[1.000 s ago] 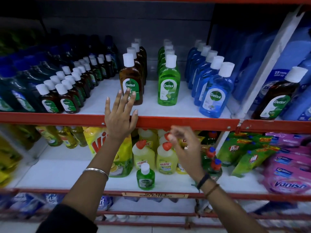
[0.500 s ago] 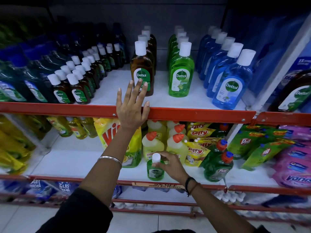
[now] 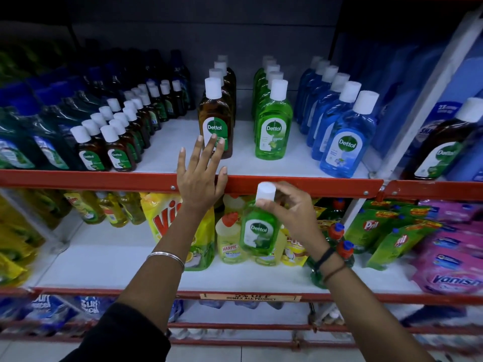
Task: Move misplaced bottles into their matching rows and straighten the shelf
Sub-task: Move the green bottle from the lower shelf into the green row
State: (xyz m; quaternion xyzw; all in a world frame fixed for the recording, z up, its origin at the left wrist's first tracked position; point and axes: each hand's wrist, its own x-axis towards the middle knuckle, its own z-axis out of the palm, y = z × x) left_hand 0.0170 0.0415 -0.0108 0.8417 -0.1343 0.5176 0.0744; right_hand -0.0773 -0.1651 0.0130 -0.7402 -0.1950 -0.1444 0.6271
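My right hand holds a small green Dettol bottle by its neck, lifted off the lower shelf just below the red shelf rail. My left hand rests open on that rail, fingers spread in front of the brown Dettol row. On the upper shelf, a row of large green Dettol bottles stands to the right of the brown row, then a blue Dettol row. Small brown Dettol bottles fill the left.
A brown Dettol bottle stands alone in the right bay beyond a white divider. The lower shelf holds yellow Harpic bottles, a yellow Vim pouch, green Pril pouches and pink Vanish packs.
My right hand reached down, gripped the small green bottle on the lower shelf and raised it toward the red rail. My left hand stayed on the rail.
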